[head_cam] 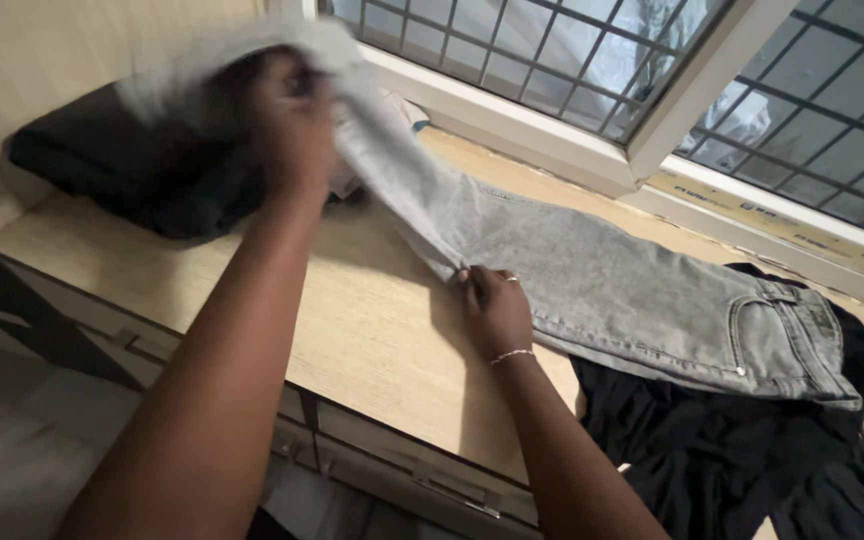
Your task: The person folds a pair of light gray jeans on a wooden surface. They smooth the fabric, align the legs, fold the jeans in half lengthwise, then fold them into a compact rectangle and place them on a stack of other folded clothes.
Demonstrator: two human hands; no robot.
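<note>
Grey jeans [632, 290] lie across the wooden surface [352, 330], waistband over black cloth [732, 450]. Right hand [495, 305] presses the leg fold, fingers together. Left hand [287, 125] lifts the leg end; blurred, its grip cannot be determined. A black pillow [122, 165] sits behind, partly hidden.
</note>
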